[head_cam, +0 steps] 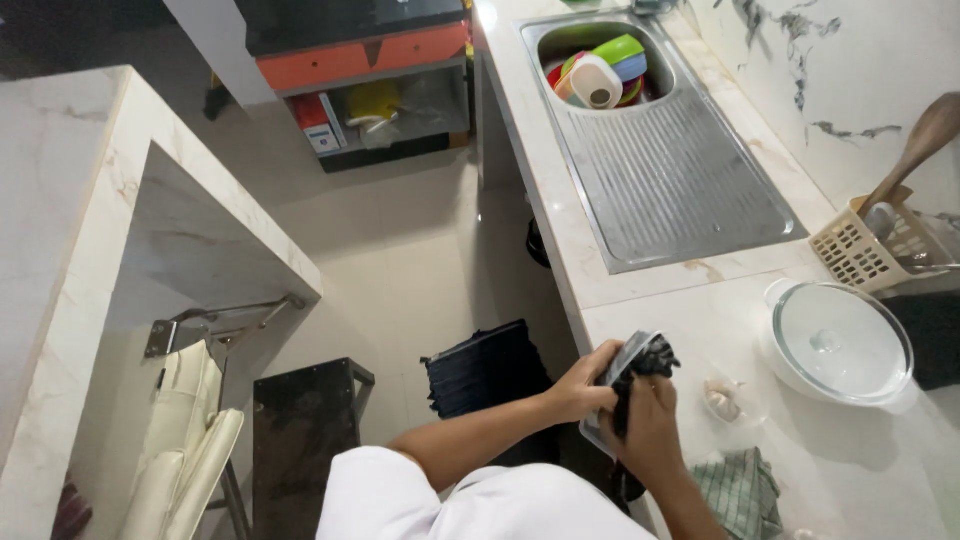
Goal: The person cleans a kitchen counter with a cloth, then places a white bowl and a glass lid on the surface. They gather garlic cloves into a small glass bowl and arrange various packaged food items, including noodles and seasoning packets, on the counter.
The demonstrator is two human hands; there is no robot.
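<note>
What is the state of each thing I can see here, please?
Left hand: holds a clear tray at the counter edge.
Right hand: presses a black cloth on the tray.
Sink: filled with coloured dishes.
White pot: closed with a glass lid.
Utensil basket: tilted, with a wooden spoon.
Checked cloth: crumpled.

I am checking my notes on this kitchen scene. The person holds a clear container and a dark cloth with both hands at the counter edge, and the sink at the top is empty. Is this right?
Not quite. The head view shows the sink is not empty: colourful plastic dishes lie piled in its basin. The rest holds: the left hand and right hand hold the clear container and dark cloth at the counter edge.
</note>
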